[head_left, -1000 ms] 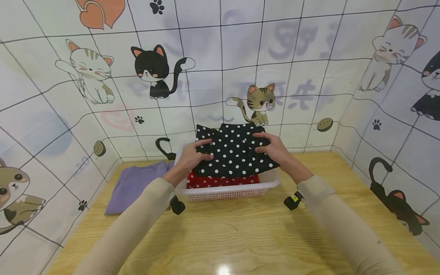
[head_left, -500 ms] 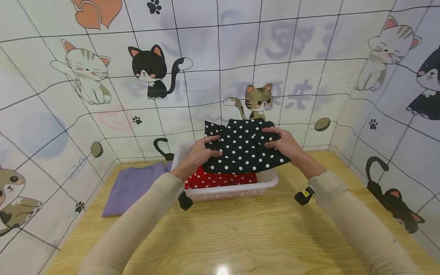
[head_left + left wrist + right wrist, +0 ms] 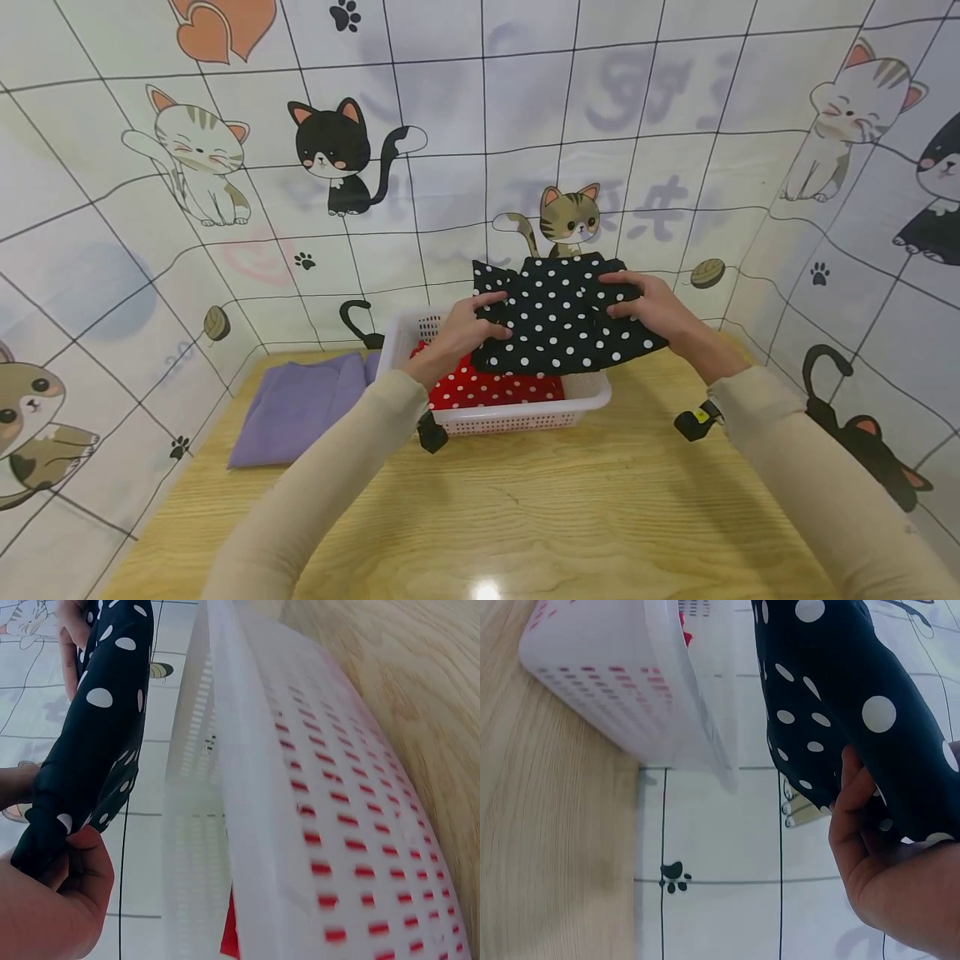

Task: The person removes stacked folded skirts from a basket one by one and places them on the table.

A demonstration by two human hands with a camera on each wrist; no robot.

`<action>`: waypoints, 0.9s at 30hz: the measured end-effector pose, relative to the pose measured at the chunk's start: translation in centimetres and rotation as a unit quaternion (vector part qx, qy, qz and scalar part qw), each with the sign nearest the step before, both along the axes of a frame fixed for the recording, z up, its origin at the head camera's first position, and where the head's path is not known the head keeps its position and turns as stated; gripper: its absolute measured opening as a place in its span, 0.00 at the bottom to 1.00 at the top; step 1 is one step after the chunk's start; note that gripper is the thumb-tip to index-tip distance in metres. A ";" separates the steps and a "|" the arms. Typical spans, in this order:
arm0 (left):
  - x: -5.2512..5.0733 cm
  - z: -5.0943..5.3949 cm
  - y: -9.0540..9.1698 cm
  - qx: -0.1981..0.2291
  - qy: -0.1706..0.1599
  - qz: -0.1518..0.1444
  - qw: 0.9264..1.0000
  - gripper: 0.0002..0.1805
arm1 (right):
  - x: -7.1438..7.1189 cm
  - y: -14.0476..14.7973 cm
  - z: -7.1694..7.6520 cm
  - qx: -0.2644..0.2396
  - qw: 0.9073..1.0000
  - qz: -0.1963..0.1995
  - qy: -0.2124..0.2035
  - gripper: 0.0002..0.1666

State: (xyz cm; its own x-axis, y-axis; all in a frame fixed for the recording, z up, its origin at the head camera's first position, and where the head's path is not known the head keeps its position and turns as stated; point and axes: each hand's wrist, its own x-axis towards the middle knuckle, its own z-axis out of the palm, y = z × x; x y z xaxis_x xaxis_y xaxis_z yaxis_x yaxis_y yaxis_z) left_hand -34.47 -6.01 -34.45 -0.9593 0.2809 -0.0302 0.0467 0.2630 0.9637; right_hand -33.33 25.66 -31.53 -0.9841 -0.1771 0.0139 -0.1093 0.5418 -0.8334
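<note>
Black cloth (image 3: 558,312): white-dotted fabric held up between both hands, at the centre and slightly right in the head view; in both wrist views it stands apart from the basket wall.
Left hand (image 3: 461,333): fingers grasping the left edge of the black cloth; in the left wrist view, seen at lower left, curled against the fabric.
Right hand (image 3: 660,312): fingers grasping the right part of the same cloth; at lower right in the right wrist view.
Basket (image 3: 517,422): pale, with perforated walls, at the middle of the head view, partly hidden by the black cloth.
Red cloth (image 3: 495,389): white-dotted, lying inside the basket.
Purple cloth (image 3: 303,408): on the counter, left of centre, just beside the basket.
Counter (image 3: 525,517): wood-grained, across the lower frame.
Wall (image 3: 442,100): white, grid-lined, printed with cartoon cats.
Sleeves (image 3: 330,483): beige, entering from the bottom edge.
</note>
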 end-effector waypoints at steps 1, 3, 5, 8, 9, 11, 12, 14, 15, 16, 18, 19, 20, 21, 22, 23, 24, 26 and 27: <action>0.0 0.0 0.2 0.001 0.001 0.000 1.000 0.36 | 0.0 0.2 0.0 0.005 1.000 0.000 -0.001 0.37; 0.1 -0.1 0.7 0.006 -0.001 -0.001 1.000 0.36 | 0.0 0.7 0.1 0.015 1.000 0.000 -0.004 0.37; 0.2 -0.2 1.3 0.014 -0.003 -0.002 1.000 0.37 | 0.2 1.3 0.1 0.026 1.000 0.001 -0.005 0.38; 0.2 -0.5 2.3 0.023 -0.007 -0.007 1.000 0.38 | 0.3 2.3 0.1 0.043 0.999 0.000 -0.003 0.38; 0.3 -0.6 2.7 0.028 -0.008 -0.010 1.000 0.38 | 0.4 2.7 0.0 0.048 0.999 0.000 -0.001 0.37; 0.2 -0.8 3.5 0.034 -0.009 -0.014 0.999 0.39 | 0.4 3.4 -0.1 0.054 0.999 -0.002 0.001 0.37; 0.2 -0.9 3.9 0.036 -0.011 -0.014 0.999 0.39 | 0.5 3.7 -0.2 0.058 0.998 -0.004 0.003 0.37; 0.3 -1.0 4.7 0.041 -0.011 -0.013 0.999 0.38 | 0.5 4.3 -0.4 0.064 0.998 -0.008 0.004 0.37; 0.4 -1.1 5.0 0.041 -0.010 -0.010 0.999 0.38 | 0.5 4.6 -0.4 0.065 0.998 -0.010 0.005 0.37; 0.4 -1.2 5.4 0.042 -0.011 -0.006 0.999 0.38 | 0.5 4.9 -0.5 0.067 0.998 -0.013 0.005 0.38; 0.6 -1.4 6.2 0.045 -0.011 0.001 0.999 0.37 | 0.6 5.6 -0.7 0.072 0.997 -0.018 0.004 0.38; 0.7 -1.4 6.5 0.047 -0.011 0.006 0.999 0.37 | 0.6 5.9 -0.7 0.073 0.997 -0.019 0.003 0.38; 0.7 -1.6 6.9 0.048 -0.010 0.010 0.999 0.36 | 0.7 6.3 -0.8 0.073 0.997 -0.022 0.002 0.38; 0.8 -1.7 7.3 0.051 -0.009 0.015 0.999 0.36 | 0.7 6.6 -0.9 0.074 0.997 -0.024 0.001 0.38; 0.8 -1.8 7.7 0.051 -0.007 0.021 0.998 0.35 | 0.7 7.0 -0.9 0.078 0.997 -0.026 0.001 0.38; 0.9 -1.9 8.1 0.053 -0.006 0.027 0.998 0.33 | 0.8 7.3 -0.9 0.080 0.996 -0.028 0.000 0.38; 1.0 -2.0 8.4 0.054 -0.005 0.034 0.998 0.32 | 0.8 7.6 -1.0 0.084 0.996 -0.030 0.001 0.38; 1.2 -2.2 9.3 0.054 0.000 0.050 0.997 0.28 | 0.8 8.2 -1.1 0.092 0.995 -0.035 0.002 0.38; 1.3 -2.3 9.7 0.054 0.001 0.059 0.997 0.26 | 0.8 8.4 -1.1 0.098 0.994 -0.037 0.002 0.38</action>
